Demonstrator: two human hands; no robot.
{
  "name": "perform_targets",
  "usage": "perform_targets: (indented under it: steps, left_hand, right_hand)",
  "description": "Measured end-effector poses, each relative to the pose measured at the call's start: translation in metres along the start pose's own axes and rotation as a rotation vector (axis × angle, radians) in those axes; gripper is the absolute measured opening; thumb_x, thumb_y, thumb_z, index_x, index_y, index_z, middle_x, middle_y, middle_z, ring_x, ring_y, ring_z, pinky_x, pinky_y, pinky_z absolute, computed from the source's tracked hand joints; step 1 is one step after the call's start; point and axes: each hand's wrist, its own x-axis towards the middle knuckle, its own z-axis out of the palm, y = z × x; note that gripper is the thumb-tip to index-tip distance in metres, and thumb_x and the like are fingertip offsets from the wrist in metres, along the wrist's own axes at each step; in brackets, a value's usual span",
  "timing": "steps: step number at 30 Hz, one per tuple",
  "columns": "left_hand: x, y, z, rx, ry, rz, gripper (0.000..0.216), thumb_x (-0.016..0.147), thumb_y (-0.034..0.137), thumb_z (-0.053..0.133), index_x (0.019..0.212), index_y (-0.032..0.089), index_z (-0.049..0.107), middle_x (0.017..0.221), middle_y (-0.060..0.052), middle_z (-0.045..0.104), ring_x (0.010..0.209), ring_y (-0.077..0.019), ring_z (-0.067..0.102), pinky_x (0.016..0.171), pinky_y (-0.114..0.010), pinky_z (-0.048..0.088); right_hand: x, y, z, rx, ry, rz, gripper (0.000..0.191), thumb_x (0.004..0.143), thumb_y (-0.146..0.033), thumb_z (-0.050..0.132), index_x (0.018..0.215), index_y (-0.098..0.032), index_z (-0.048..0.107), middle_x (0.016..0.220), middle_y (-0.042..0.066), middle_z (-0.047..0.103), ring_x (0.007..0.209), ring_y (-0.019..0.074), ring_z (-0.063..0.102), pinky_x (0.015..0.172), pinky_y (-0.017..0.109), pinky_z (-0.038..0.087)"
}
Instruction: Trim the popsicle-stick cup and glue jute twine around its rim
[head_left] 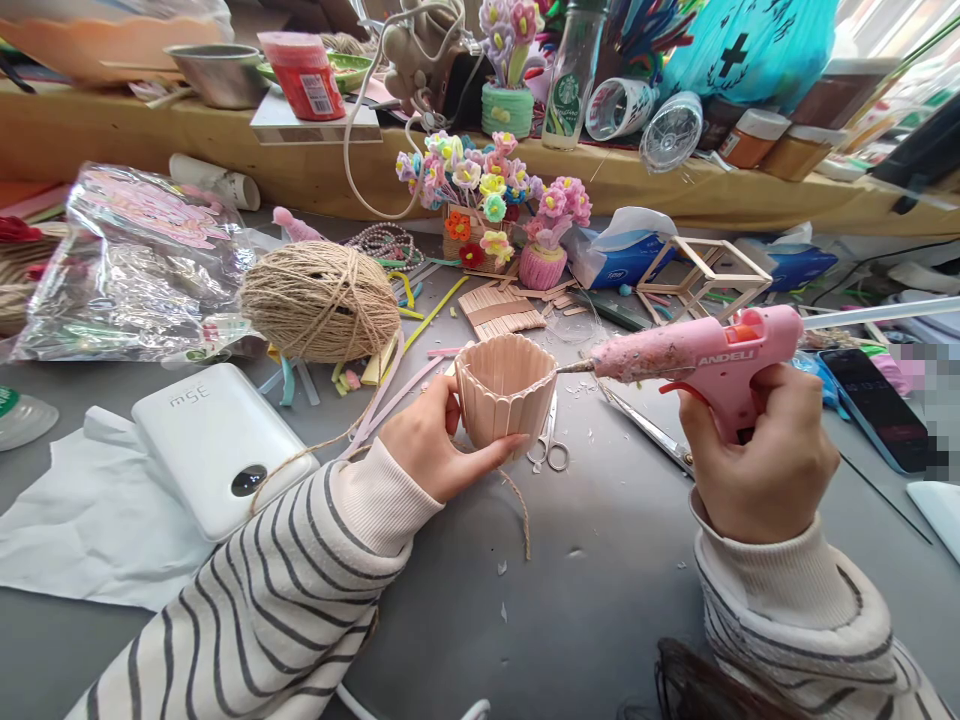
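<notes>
My left hand [435, 435] is closed around a small cup made of wooden craft sticks [499, 415], its thumb across the front and its scalloped rim facing up. In my right hand [765, 450] is a pink hot glue gun [697, 350] with a white glue stick [885, 312] in its back end. The gun's nozzle points left and is at the cup's right rim; whether it touches I cannot tell. A strand of jute twine [525, 510] hangs down below the cup. Behind my left hand lies the ball of jute twine [322, 300].
Small scissors [553, 445] lie behind the cup, and larger metal blades [645, 430] lie beneath the glue gun. A white power bank [217, 440] rests at left. Flat craft sticks [499, 312], a wooden stick frame [705, 275] and a phone [874, 410] are farther back.
</notes>
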Motion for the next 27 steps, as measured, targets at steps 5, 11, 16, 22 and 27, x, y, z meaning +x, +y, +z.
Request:
perform_targets:
  steps: [5,11,16,22,27]
  left_hand:
    - [0.0,-0.0004,0.0,0.003,-0.002,-0.004,0.051,0.057,0.063,0.06,0.076,0.02,0.041,0.055,0.006,0.039,0.044,-0.0081,0.036,0.043,-0.024,0.031]
    - [-0.0001,-0.0006,0.0003,-0.013,-0.014,-0.009,0.053,0.057,0.063,0.06,0.082,0.019,0.044,0.056,0.005,0.039,0.045,-0.0095,0.038,0.044,-0.026,0.033]
    - [-0.0001,-0.0018,0.0007,-0.008,-0.01,-0.009,0.054,0.057,0.063,0.06,0.085,0.019,0.045,0.056,0.005,0.039,0.044,-0.0099,0.038,0.043,-0.026,0.033]
    - [0.0,-0.0019,0.0,-0.015,-0.007,-0.003,0.052,0.056,0.063,0.06,0.08,0.02,0.043,0.056,0.005,0.042,0.044,-0.0096,0.039,0.043,-0.026,0.033]
    - [-0.0002,-0.0018,-0.0005,0.002,-0.011,0.002,0.051,0.057,0.062,0.06,0.078,0.019,0.042,0.058,0.005,0.043,0.046,-0.0082,0.039,0.045,-0.024,0.033]
  right_hand:
    - [-0.0001,-0.0005,-0.0002,0.004,0.0,0.013,0.034,0.071,-0.047,0.053,0.098,-0.026,0.054,0.074,0.006,0.059,0.056,0.023,0.057,0.049,0.034,0.04]
    - [0.0002,-0.0009,-0.0007,-0.009,-0.011,0.026,0.032,0.072,-0.047,0.052,0.096,-0.026,0.053,0.07,0.005,0.058,0.051,0.0209,0.054,0.048,0.033,0.039]
    - [0.0005,-0.0002,0.0004,0.004,0.007,0.004,0.032,0.072,-0.045,0.053,0.095,-0.023,0.054,0.07,0.005,0.057,0.05,0.0192,0.053,0.047,0.032,0.039]
    - [0.0002,-0.0005,0.0007,0.008,0.013,0.016,0.029,0.071,-0.043,0.054,0.094,-0.026,0.054,0.07,0.004,0.058,0.049,0.0189,0.052,0.047,0.032,0.039]
    - [-0.0003,-0.0005,0.0003,0.006,0.003,0.015,0.03,0.072,-0.043,0.053,0.096,-0.025,0.054,0.069,0.004,0.056,0.052,0.0205,0.053,0.048,0.032,0.038]
